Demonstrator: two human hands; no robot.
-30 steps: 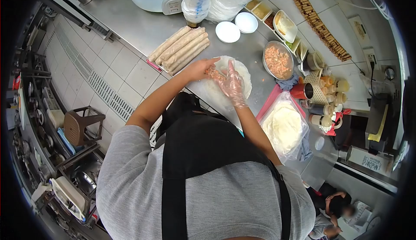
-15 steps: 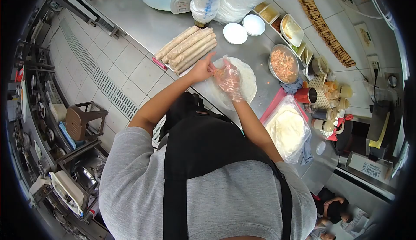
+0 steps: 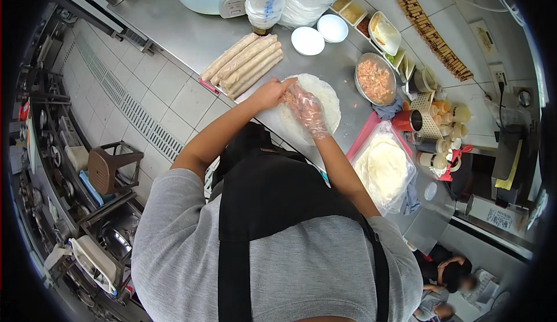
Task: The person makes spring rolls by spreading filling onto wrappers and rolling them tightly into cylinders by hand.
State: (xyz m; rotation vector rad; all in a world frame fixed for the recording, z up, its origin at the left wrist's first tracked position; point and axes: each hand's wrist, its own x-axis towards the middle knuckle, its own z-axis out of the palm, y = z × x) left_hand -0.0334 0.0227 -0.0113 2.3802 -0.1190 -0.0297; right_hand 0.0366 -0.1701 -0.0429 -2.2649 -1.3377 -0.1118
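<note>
The round white sheet point(image 3: 328, 96) lies on the desk point(image 3: 342, 66), with the bare left hand point(image 3: 271, 94) at its left edge and the right hand point(image 3: 310, 114) (in a clear plastic glove point(image 3: 317, 126)) over it; whether their fingers grip anything, I cannot tell. Pale rolls point(image 3: 246, 63) lie near the left hand, a filled bowl point(image 3: 360, 90) right of the sheet

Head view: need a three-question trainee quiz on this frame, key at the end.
1. Which hand wears the clear plastic glove?
2. True or false: the metal bowl of orange mix stands on the round pale sheet.
3. Count: how many round white dishes stand side by side beyond the sheet?

Key:
1. The right hand.
2. False; it stands on the counter.
3. Two.
</note>
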